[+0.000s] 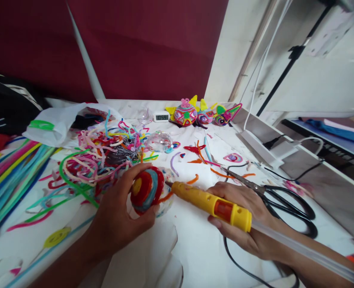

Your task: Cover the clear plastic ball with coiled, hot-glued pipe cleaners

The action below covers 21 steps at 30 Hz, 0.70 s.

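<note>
Low over the white table, my left hand (119,208) is closed around a ball (148,188) wrapped in red, blue and yellow pipe cleaner; its right side looks clear and uncovered. An orange pipe cleaner (165,197) sticks out from the ball toward the right. My right hand (239,212) grips a yellow hot glue gun (207,200), whose nozzle tip points left, at or very near the ball's edge; I cannot tell whether they touch. A clear glue stick (303,244) runs out of the gun's back end, over my right forearm.
Black-handled scissors (273,196) lie beyond my right hand. A tangle of pipe cleaners (105,152) spreads behind my left hand, with long bundled ones (17,176) at far left. Decorated balls (185,113) and a small digital clock (161,116) stand at the back. A power strip (263,148) sits right.
</note>
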Available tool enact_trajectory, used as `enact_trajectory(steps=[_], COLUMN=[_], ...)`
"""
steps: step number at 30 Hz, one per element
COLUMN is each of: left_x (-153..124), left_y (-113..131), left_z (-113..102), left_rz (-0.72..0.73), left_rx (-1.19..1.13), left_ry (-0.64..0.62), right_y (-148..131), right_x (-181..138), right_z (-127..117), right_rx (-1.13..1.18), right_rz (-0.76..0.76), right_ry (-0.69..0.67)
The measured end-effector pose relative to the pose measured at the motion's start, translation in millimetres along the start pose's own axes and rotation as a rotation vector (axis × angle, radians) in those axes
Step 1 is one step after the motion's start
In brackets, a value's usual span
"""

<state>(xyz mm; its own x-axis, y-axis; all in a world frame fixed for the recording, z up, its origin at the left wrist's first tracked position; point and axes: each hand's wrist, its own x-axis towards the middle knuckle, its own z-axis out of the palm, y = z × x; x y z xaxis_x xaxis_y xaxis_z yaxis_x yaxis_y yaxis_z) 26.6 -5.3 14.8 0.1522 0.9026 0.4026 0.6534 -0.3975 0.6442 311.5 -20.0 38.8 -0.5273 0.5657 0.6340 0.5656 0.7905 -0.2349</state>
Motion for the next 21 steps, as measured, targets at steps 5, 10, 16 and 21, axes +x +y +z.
enact_trajectory(steps=[5, 10, 16, 21], left_x=[0, -1, -2, -1], left_y=[1, 0, 1, 1], left_z=[-1, 0, 0, 0], left_rz=[-0.010, 0.029, 0.046, 0.081], left_rx=[0.004, -0.014, 0.018, 0.053], left_ry=[0.014, -0.008, -0.013, 0.003], right_y=[-1, -3, -5, -3], right_x=[2, 9, 17, 8], right_z=[0, -4, -13, -7], right_rx=[0.033, 0.045, 0.000, 0.085], right_rz=[0.003, -0.014, -0.006, 0.038], right_ry=[-0.009, -0.015, -0.028, -0.052])
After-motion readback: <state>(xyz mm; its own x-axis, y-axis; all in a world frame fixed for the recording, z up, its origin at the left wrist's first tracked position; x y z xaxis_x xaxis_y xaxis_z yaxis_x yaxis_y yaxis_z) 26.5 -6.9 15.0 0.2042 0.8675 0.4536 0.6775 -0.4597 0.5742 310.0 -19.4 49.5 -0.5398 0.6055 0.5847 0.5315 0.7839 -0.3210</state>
